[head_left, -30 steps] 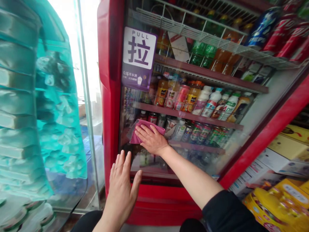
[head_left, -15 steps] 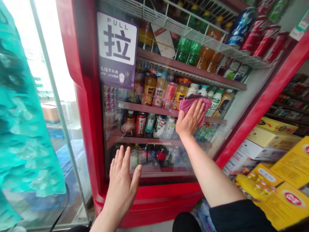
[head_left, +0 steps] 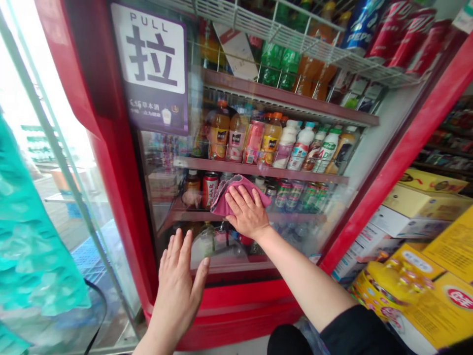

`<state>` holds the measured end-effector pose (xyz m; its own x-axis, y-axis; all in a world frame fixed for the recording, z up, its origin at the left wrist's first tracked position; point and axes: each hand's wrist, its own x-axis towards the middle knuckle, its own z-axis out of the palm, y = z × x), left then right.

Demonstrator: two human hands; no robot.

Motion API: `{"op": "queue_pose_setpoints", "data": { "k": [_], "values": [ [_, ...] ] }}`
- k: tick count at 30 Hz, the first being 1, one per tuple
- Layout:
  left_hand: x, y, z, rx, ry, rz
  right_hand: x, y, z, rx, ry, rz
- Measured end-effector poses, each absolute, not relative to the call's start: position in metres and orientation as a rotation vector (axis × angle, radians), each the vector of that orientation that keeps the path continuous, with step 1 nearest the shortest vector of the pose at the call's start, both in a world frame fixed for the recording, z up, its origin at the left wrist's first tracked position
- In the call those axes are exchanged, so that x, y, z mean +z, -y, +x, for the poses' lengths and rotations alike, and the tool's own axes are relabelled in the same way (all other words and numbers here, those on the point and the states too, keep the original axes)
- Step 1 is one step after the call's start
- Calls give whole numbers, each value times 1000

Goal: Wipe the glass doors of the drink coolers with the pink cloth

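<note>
A red drinks fridge with a glass door (head_left: 332,162) fills the view. My right hand (head_left: 247,213) lies flat on a pink cloth (head_left: 232,193), pressing it against the glass at the height of the can shelf. My left hand (head_left: 179,283) rests flat and open against the lower part of the glass, fingers spread, near the red bottom frame (head_left: 244,301). Behind the glass stand rows of juice and milk bottles (head_left: 273,143) and cans (head_left: 295,195).
A purple and white PULL sticker (head_left: 153,64) is on the upper left of the door. Yellow and white cartons (head_left: 424,276) are stacked at the right. A glass partition (head_left: 66,162) and green plastic sheet (head_left: 33,256) stand at the left.
My right hand has slid the pink cloth from the upper right of the glass down and left to the can shelf. My left hand has stayed on the lower glass.
</note>
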<state>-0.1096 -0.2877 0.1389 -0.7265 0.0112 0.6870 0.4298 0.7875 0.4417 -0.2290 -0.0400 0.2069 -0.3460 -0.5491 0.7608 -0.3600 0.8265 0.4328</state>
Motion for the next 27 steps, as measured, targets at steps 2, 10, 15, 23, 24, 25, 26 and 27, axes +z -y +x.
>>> {"op": "queue_pose_setpoints", "data": {
  "k": [2, 10, 15, 23, 24, 25, 26, 27],
  "values": [
    [136, 287, -109, -766, 2278, -329, 202, 16, -225, -291, 1936, 693],
    [125, 281, -112, -768, 2344, -398, 211, -93, -215, -161, 1853, 124],
    [127, 269, -114, -802, 2323, -404, 260, -72, -233, 285, 1597, -390],
    [120, 264, -114, -780, 2311, -431, 267, 54, -237, 103, 1862, -13],
    [119, 264, -113, -772, 2316, -434, 261, 63, -234, 21, 1945, 110],
    [118, 264, -113, -764, 2321, -437, 254, 68, -230, -50, 2006, 216],
    [118, 263, -113, -757, 2325, -438, 247, 70, -227, -103, 2042, 300],
    [117, 263, -113, -750, 2329, -440, 240, 68, -225, -138, 2056, 359]
  ]
}}
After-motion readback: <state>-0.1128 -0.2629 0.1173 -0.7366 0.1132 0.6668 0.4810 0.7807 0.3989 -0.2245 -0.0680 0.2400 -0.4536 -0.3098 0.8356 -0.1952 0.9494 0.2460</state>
